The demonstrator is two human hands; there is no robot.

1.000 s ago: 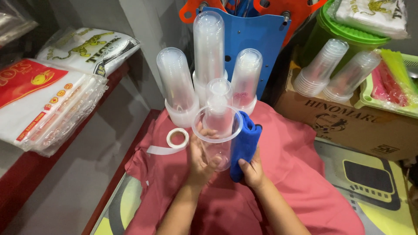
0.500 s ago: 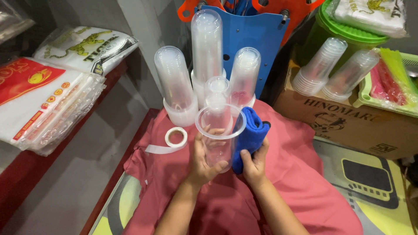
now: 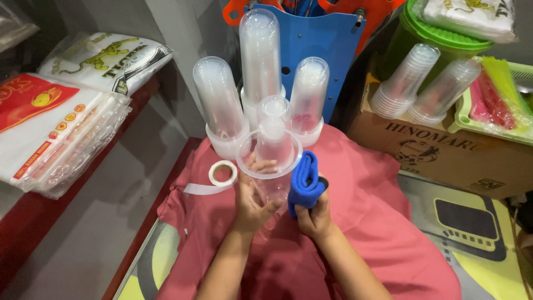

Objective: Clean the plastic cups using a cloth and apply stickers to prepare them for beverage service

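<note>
Fingers of the left hand [image 3: 252, 203] are wrapped around a clear cup [image 3: 270, 161] — rim above them; right hand [image 3: 313, 218] fingers are closed on a blue cloth [image 3: 304, 180], just beside the cup.

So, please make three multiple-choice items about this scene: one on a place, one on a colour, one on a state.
1. Where does the tape roll lie?
A. on the pink cloth, left of the cup
B. on the cardboard box
C. inside the cup

2. What colour is the rag in the right hand?
A. green
B. blue
C. white

3. How is the cup held?
A. lying on the cloth
B. mouth down
C. mouth towards the camera, in the left hand

Answers: 1 A, the roll rests on the cloth beside the cup. 2 B, the folded rag is blue. 3 C, the open rim faces up and fingers wrap the cup.
</note>
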